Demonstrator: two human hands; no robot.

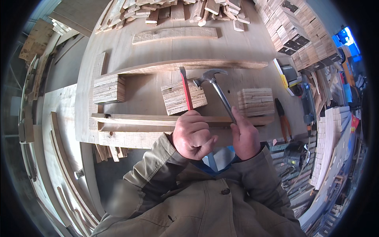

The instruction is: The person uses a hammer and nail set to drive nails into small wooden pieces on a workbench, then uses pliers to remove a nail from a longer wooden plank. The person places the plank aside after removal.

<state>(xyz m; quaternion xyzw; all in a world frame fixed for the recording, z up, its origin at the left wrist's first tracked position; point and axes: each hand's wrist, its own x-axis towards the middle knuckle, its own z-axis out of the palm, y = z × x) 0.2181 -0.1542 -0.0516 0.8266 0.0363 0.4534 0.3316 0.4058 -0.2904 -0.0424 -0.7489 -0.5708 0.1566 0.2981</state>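
My left hand (pixel 193 135) is wrapped round a slim red bar (pixel 186 90), which looks like a pry bar with a dark tip pointing away from me. The bar passes over the middle laminated wood block (pixel 171 98); I cannot tell if it touches it. In my right hand (pixel 245 136) is a claw hammer (pixel 222 94), its metal head beside the bar and its claw turned to the right. A long wooden strip (pixel 150 119) runs just beyond my hands. Another strip (pixel 189 63) lies past the blocks.
Laminated blocks stand at left (pixel 107 89) and right (pixel 256 102) on the plywood table (pixel 225 47). Orange-handled pliers (pixel 282 120) lie near its right edge. One loose board (pixel 173 34) and a pile of wood pieces (pixel 177 12) are farther back. Stacked blocks (pixel 290 31) rise at far right.
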